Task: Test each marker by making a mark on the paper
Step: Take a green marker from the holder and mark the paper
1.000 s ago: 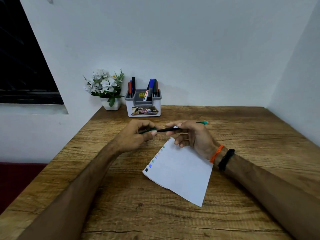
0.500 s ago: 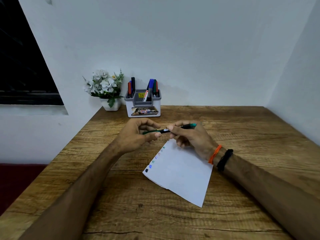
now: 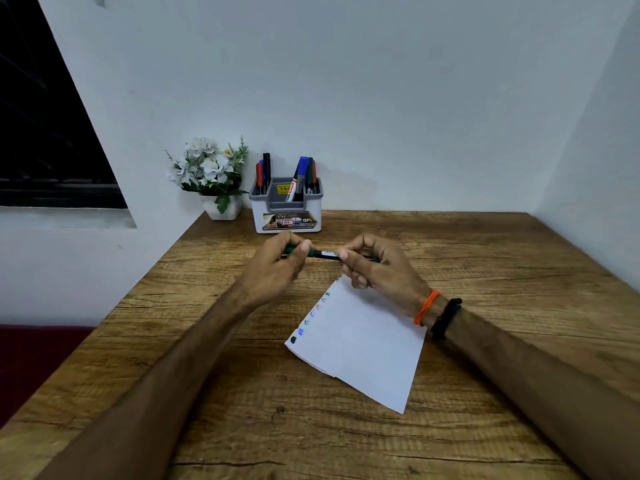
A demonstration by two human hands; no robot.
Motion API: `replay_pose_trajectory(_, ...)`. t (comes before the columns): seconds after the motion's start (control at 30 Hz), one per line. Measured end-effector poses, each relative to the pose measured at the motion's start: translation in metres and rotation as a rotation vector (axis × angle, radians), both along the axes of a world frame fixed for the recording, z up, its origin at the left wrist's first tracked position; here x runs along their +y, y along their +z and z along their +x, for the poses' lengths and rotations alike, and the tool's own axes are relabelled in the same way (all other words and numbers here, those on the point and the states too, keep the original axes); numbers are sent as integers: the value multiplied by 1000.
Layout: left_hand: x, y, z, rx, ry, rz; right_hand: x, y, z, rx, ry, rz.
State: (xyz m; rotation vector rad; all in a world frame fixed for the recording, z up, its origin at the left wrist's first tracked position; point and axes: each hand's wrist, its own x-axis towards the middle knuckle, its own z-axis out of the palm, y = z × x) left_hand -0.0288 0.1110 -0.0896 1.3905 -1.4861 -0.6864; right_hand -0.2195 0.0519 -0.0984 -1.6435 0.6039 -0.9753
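A green marker (image 3: 325,254) with a black barrel lies level between both hands, above the table. My left hand (image 3: 277,263) pinches its green cap end. My right hand (image 3: 377,268) grips the barrel at the other end. Cap and barrel look pushed together. Just below my right hand lies a white sheet of paper (image 3: 363,344), with several small coloured marks along its left edge. A white and grey holder (image 3: 287,218) at the back of the table holds several more markers, red, black, blue and green.
A small white pot of white flowers (image 3: 211,178) stands left of the holder against the wall. The wooden table (image 3: 311,427) ends at a wall behind and on the right. Its left edge drops off beside a dark window.
My hands have come closer together along the marker, so the cap end and the barrel now meet. The green tail that stuck out beyond my right hand is now tucked in it.
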Motion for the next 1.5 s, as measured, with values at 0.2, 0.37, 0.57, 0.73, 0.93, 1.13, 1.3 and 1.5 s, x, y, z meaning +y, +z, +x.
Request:
replay_pose_trajectory(0.2,1,-2,-8,-94,80,-52,1,0,3,-20,34,-3)
replay_pose_trajectory(0.37,2,3,-4,-63,90,-89,2,4,5,-22,52,-16)
replay_pose_trajectory(0.57,8,21,-8,307,121,-175,2,19,4,140,-80,-235)
replay_pose_trajectory(0.73,14,29,-15,388,150,-229,12,34,3,365,-97,-662)
replay_pose_trajectory(0.93,12,30,-20,363,142,-291,17,46,6,358,-67,-809)
replay_pose_trajectory(1.13,7,23,-14,307,141,-241,13,51,3,312,-92,-739)
replay_pose_trajectory(1.3,-3,3,10,-195,358,-58,-15,60,14,293,-166,-630)
replay_pose_trajectory(1.5,-20,-19,34,-687,355,116,-63,71,41,252,-319,-650)
